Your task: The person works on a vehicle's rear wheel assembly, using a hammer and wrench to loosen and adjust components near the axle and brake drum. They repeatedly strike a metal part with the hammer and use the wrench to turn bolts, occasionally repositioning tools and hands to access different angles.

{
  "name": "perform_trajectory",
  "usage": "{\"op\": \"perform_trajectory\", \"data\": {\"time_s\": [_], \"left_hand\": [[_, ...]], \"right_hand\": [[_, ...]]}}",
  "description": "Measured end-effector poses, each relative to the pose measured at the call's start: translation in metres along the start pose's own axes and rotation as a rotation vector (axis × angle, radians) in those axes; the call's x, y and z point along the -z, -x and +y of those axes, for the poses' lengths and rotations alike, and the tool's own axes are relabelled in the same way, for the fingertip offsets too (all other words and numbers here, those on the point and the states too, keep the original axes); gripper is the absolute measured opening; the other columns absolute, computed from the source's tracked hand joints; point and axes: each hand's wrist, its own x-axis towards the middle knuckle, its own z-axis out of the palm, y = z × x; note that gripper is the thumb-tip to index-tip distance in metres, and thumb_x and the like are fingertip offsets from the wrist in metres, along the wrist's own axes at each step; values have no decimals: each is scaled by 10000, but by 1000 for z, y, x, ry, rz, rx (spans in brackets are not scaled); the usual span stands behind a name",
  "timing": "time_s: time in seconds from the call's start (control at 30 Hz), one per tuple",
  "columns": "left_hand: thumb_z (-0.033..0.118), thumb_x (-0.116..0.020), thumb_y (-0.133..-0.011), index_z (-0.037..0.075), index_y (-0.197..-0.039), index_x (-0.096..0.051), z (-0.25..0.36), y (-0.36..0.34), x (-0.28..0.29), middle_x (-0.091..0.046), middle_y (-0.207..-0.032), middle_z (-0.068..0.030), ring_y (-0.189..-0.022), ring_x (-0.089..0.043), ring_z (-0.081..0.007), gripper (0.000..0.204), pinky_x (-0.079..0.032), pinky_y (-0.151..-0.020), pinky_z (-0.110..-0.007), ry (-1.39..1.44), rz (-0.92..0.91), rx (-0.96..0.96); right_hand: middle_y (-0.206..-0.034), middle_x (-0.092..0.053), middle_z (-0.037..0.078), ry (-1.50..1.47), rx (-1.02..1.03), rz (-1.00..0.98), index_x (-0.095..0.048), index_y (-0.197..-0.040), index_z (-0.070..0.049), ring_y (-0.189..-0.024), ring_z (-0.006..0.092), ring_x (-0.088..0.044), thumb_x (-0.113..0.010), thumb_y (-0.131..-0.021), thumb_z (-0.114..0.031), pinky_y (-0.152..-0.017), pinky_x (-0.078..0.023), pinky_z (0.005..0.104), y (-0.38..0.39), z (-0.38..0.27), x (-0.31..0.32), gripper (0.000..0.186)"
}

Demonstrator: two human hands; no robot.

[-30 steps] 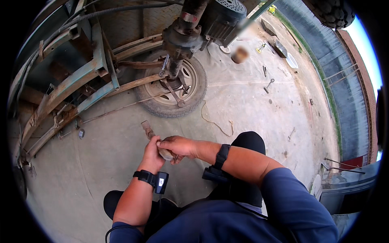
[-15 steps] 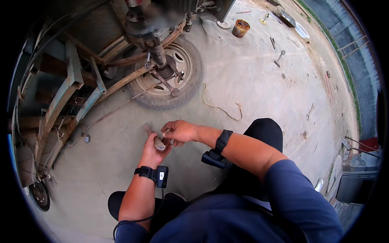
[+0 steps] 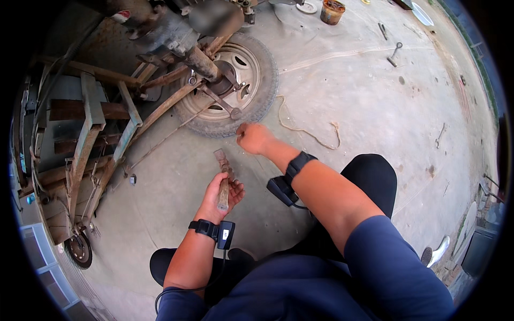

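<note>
Fingers of right hand (image 3: 253, 138) curled, contents hidden; left hand (image 3: 220, 199) cradles rusty tool (image 3: 223, 182).

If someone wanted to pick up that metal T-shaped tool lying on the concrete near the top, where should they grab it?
Grip the grey T-shaped metal tool by its long straight shaft, coming from above: it lies flat on the concrete floor, with open space around it.

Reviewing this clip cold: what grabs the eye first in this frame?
The left hand at centre holds a rusty flat metal tool, while the right hand reaches, closed, toward a worn tyre lying on the concrete above it. A rusted axle and frame fill the upper left.
</note>
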Motion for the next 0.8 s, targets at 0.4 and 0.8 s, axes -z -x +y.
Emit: {"op": "perform_trajectory", "data": {"time_s": [0.4, 0.8], "left_hand": [[300, -590, -919, 94, -886, -585, -19, 32, -17, -640, -801, -41, -791, -645, -197, 209, -524, -797, -365, 23, 224, -109], [247, -592, -933, 69, -1006, -549, -36, 62, -67, -569, -809, -39, -738, -596, -193, 197, -512, -745, -364, -105, 401, -165]], "right_hand": [[-1311, -570, 134, -66, -95, 142, -604, -1219, -85, -1187, 325, -593, -503, -918, -204, -968, -506, 425, -95, 34, -15, 339], [-1059, -702, 144, 16, 255, 98, -719, -1015, -32, -1007, 287, -675, -579, -910, -286, -824, -554, 416, -158, 84, -14, 307]]}}
